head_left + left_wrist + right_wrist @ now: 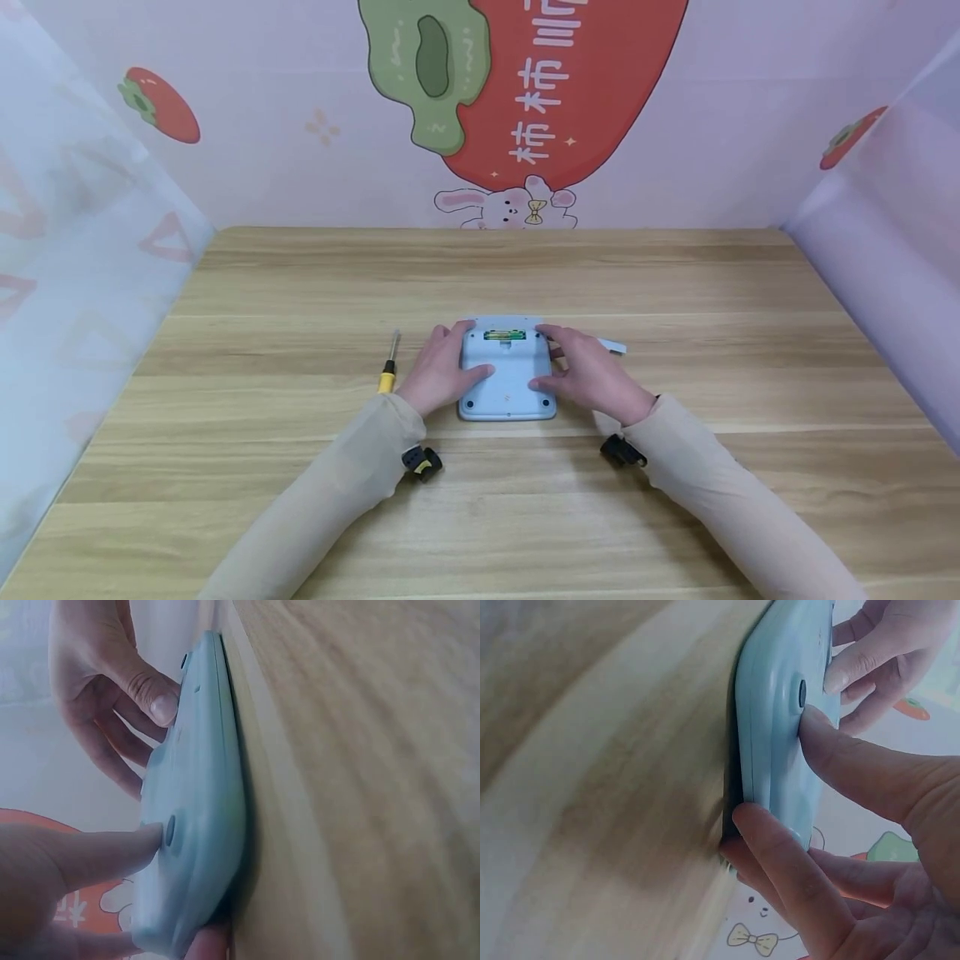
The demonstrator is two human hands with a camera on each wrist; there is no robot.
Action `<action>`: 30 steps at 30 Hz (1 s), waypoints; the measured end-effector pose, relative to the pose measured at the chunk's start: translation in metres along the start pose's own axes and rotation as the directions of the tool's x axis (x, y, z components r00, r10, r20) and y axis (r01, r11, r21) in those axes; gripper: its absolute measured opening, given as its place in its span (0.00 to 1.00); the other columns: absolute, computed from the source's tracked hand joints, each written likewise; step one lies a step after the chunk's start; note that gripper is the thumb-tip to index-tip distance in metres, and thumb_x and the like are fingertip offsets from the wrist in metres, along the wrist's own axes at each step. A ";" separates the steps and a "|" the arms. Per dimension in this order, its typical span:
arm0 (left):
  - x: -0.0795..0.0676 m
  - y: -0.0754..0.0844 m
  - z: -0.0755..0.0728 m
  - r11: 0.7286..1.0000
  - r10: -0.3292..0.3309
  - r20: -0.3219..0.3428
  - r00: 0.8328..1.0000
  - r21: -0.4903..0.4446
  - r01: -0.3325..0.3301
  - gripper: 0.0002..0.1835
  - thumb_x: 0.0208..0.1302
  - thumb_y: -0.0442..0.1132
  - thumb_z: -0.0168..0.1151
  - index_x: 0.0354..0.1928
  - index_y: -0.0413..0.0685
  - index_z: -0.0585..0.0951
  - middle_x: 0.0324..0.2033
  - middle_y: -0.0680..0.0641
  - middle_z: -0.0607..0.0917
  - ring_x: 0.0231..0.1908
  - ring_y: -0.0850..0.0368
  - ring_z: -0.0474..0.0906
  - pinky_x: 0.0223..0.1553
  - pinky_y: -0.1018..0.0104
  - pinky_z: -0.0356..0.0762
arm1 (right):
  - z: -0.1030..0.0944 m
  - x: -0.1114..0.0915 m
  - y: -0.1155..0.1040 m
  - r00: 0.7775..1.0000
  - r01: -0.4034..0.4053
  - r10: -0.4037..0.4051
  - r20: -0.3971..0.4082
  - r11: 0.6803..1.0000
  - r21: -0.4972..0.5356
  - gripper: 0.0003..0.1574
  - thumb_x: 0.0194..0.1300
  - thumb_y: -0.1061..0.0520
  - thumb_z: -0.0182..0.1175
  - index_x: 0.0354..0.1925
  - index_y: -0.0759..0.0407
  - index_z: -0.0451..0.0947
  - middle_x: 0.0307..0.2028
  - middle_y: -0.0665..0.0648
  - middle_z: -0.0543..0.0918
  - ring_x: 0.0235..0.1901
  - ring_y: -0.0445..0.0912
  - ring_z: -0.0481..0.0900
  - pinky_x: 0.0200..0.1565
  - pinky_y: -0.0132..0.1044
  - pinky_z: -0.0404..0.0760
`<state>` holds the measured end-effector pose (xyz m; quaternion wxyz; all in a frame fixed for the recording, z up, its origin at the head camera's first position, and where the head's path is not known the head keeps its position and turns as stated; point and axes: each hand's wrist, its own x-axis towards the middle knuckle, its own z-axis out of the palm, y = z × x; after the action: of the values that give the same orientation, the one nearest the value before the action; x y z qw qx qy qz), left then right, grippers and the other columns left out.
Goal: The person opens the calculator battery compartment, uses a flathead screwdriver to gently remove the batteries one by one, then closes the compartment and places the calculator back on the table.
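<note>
The left hand (438,371) is gripping one pale blue device (510,367) by its left edge, thumb pressing on the upper face and fingers curling round the side; the gap is only as wide as the device's edge. The right hand (596,379) is gripping the device's right edge in the same way, its thumb resting beside one of two dark feet (470,404) at the device's near corners. The device is lying between the two hands on the worktop (525,517), its back facing up; one recess (506,343) near its far end is showing at least one green-and-gold battery (495,335), the exact count being too small to tell.

One yellow-and-black screwdriver (387,379) is lying left of the device, and one pale blue strip (613,345) is lying to its right, partly hidden by the right hand. Two beige sleeves (322,500) are reaching in from the device's near side. Beyond the device, one rabbit (517,204) and three red fruits (585,108) are decorating the backdrop (285,183).
</note>
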<state>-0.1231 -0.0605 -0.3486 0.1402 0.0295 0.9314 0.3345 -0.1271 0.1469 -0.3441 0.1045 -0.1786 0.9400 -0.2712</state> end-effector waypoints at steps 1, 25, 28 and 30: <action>-0.001 0.000 0.000 1.000 0.002 -0.001 1.000 0.008 -0.002 0.40 0.58 0.49 0.63 0.69 0.49 0.57 0.49 0.42 0.70 0.42 0.52 0.67 0.42 0.62 0.70 | 0.000 0.000 0.000 1.000 -0.001 0.001 0.001 1.000 -0.001 0.49 0.50 0.54 0.70 0.65 0.64 0.59 0.57 0.64 0.74 0.50 0.54 0.79 0.48 0.44 0.79; -0.021 -0.014 -0.024 0.981 0.039 -0.052 0.998 0.191 -0.028 0.34 0.54 0.47 0.67 0.61 0.41 0.69 0.55 0.39 0.71 0.50 0.46 0.71 0.51 0.53 0.73 | 0.000 0.000 -0.001 1.000 -0.017 0.017 0.001 1.000 -0.003 0.49 0.49 0.55 0.71 0.65 0.63 0.59 0.56 0.64 0.75 0.51 0.54 0.78 0.48 0.44 0.79; -0.023 -0.019 -0.028 0.977 0.078 -0.070 0.994 0.202 -0.063 0.31 0.53 0.44 0.67 0.58 0.39 0.71 0.53 0.37 0.73 0.51 0.44 0.71 0.52 0.52 0.72 | 0.001 0.000 0.000 1.000 -0.011 0.011 -0.001 1.000 -0.001 0.49 0.49 0.55 0.71 0.65 0.63 0.59 0.56 0.64 0.74 0.50 0.54 0.78 0.47 0.44 0.80; -0.024 -0.021 -0.031 0.973 0.099 -0.081 0.992 0.214 -0.080 0.29 0.53 0.43 0.67 0.56 0.37 0.73 0.52 0.37 0.74 0.51 0.43 0.70 0.53 0.51 0.71 | 0.001 0.000 0.000 1.000 -0.008 0.008 -0.002 1.000 -0.002 0.49 0.49 0.55 0.71 0.65 0.63 0.59 0.57 0.64 0.74 0.50 0.54 0.78 0.47 0.43 0.80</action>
<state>-0.1073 -0.0995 -0.3337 0.0782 0.0707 0.9648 0.2409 -0.1273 0.1467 -0.3449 0.1045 -0.1745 0.9411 -0.2701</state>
